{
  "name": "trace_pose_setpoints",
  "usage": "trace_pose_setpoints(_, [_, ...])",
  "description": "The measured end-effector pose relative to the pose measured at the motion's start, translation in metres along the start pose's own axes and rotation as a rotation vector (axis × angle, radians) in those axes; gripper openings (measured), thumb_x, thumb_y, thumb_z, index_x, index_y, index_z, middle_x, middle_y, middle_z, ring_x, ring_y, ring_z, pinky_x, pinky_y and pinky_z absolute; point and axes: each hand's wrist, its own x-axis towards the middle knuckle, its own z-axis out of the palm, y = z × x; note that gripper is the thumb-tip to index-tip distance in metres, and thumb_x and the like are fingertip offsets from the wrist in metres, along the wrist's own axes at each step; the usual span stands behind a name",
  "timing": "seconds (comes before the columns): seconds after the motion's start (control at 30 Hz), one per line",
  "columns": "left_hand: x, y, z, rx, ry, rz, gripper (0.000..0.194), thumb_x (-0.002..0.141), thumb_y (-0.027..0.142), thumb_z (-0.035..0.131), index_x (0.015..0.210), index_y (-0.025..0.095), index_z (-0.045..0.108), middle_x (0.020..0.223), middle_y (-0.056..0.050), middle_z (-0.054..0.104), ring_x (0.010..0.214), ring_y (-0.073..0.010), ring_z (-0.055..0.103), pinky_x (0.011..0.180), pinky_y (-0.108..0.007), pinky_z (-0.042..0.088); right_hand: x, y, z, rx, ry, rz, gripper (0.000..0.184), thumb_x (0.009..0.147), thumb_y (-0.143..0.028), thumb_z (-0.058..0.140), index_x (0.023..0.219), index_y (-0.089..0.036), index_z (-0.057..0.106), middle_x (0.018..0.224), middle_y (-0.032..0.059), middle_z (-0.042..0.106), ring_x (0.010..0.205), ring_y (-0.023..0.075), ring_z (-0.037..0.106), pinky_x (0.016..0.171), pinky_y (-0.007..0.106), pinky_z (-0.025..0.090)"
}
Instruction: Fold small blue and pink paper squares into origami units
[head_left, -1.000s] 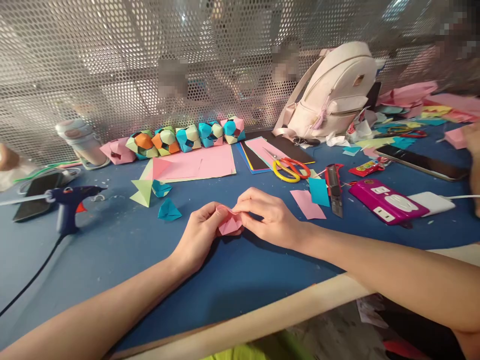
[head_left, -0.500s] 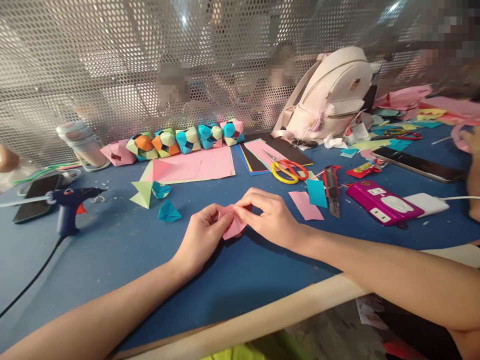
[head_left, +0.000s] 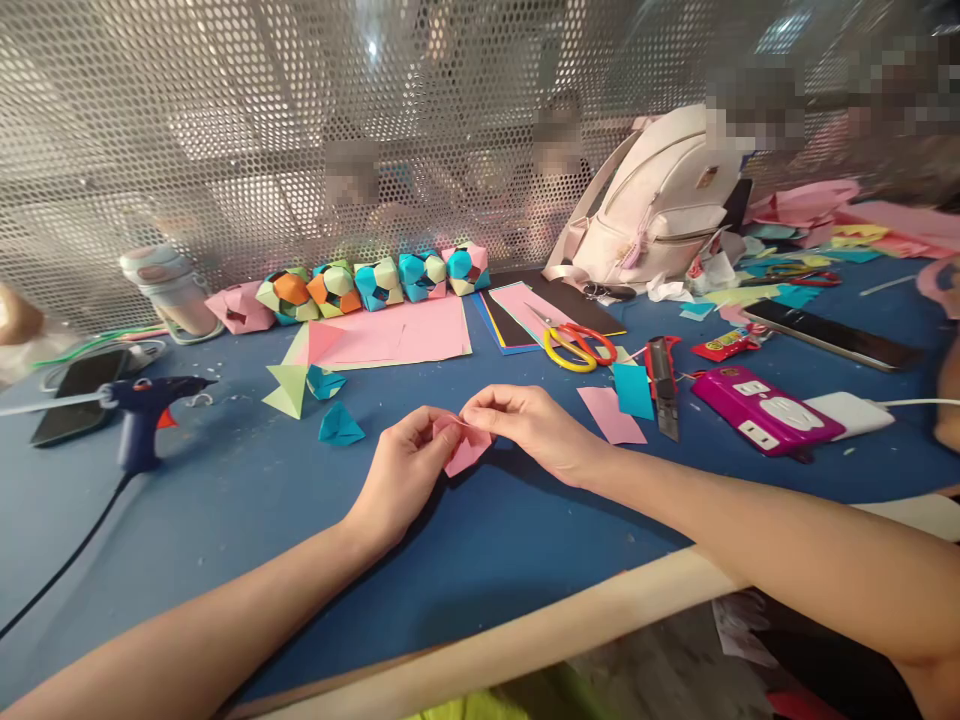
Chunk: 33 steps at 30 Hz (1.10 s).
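Between my hands, just above the blue table (head_left: 315, 530), is a small folded piece of pink paper (head_left: 466, 452). My left hand (head_left: 401, 470) is closed on its left side, thumb across the front. My right hand (head_left: 536, 430) pinches its upper right edge between thumb and fingertips. Left of my hands lie a folded blue paper piece (head_left: 340, 425), another blue piece (head_left: 325, 382) and a pale green folded piece (head_left: 289, 388). To the right are a pink paper rectangle (head_left: 611, 414) and a blue one (head_left: 634, 390).
Behind stand several folded paper balls (head_left: 379, 284) and pink sheets (head_left: 390, 335). Scissors (head_left: 576, 345), a box cutter (head_left: 663, 385), a purple power adapter (head_left: 765, 410) and a phone (head_left: 832, 333) are on the right. A glue gun (head_left: 142, 410) stands left. A backpack (head_left: 660, 200) leans on the mesh.
My right hand has shifted slightly left and down along the pink paper's top edge, and more of the paper's front shows. My left hand keeps its hold.
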Motion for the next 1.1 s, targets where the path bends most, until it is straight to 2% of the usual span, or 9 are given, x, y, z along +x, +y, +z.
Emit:
trace_pose_setpoints(0.13, [0.0001, 0.0019, 0.0007, -0.022, 0.003, -0.023, 0.023, 0.08, 0.037, 0.058, 0.083, 0.016, 0.064, 0.073, -0.001, 0.064, 0.067, -0.0123, 0.053, 0.063, -0.022, 0.041, 0.0006, 0.0023, 0.002, 0.054, -0.036, 0.035, 0.021, 0.07, -0.03, 0.069, 0.08, -0.015, 0.059, 0.069, -0.001, 0.061, 0.064, 0.0116, 0.059, 0.066, 0.028, 0.048])
trace_pose_setpoints(0.37, [-0.0007, -0.0019, 0.0013, -0.18, -0.065, -0.078, 0.029, 0.08, 0.04, 0.058, 0.093, 0.015, 0.065, 0.084, -0.003, 0.066, 0.075, -0.0147, 0.058, 0.07, -0.026, 0.044, 0.0014, 0.0055, 0.0018, -0.112, 0.043, -0.021, 0.023, 0.071, -0.033, 0.07, 0.078, -0.016, 0.055, 0.071, -0.0011, 0.059, 0.065, 0.0105, 0.057, 0.062, 0.025, 0.047])
trace_pose_setpoints(0.6, [-0.0009, -0.0022, 0.0007, -0.329, -0.036, -0.103, 0.021, 0.079, 0.035, 0.058, 0.089, 0.017, 0.061, 0.074, 0.001, 0.061, 0.069, -0.0128, 0.056, 0.064, -0.023, 0.044, -0.0001, 0.0072, 0.0015, -0.186, 0.051, -0.126, 0.03, 0.073, -0.041, 0.07, 0.076, -0.016, 0.055, 0.067, -0.0017, 0.058, 0.061, 0.01, 0.054, 0.058, 0.024, 0.046])
trace_pose_setpoints(0.73, [0.0, -0.0024, 0.0005, -0.294, -0.02, -0.084, 0.024, 0.08, 0.04, 0.057, 0.085, 0.017, 0.061, 0.074, 0.0, 0.059, 0.069, -0.0134, 0.055, 0.063, -0.023, 0.044, -0.0019, 0.008, 0.0026, -0.233, 0.062, -0.168, 0.028, 0.075, -0.041, 0.068, 0.076, -0.016, 0.055, 0.066, -0.0015, 0.058, 0.061, 0.0101, 0.054, 0.058, 0.024, 0.047])
trace_pose_setpoints(0.93, [0.001, -0.0078, -0.0018, -0.11, 0.006, -0.018, 0.025, 0.084, 0.039, 0.05, 0.084, 0.017, 0.062, 0.074, -0.001, 0.059, 0.068, -0.013, 0.052, 0.061, -0.023, 0.042, -0.005, 0.0087, 0.0058, -0.302, 0.087, -0.203, 0.012, 0.08, -0.027, 0.062, 0.08, -0.015, 0.06, 0.071, 0.0001, 0.063, 0.065, 0.0105, 0.057, 0.062, 0.023, 0.049])
trace_pose_setpoints(1.1, [-0.0021, -0.0028, -0.0015, -0.056, -0.009, -0.013, 0.027, 0.085, 0.041, 0.05, 0.086, 0.017, 0.063, 0.074, 0.0, 0.059, 0.068, -0.0126, 0.051, 0.061, -0.023, 0.041, -0.0057, 0.0096, 0.0059, -0.368, 0.114, -0.251, 0.009, 0.08, -0.024, 0.061, 0.078, -0.016, 0.06, 0.071, 0.0001, 0.062, 0.064, 0.0104, 0.057, 0.062, 0.023, 0.048])
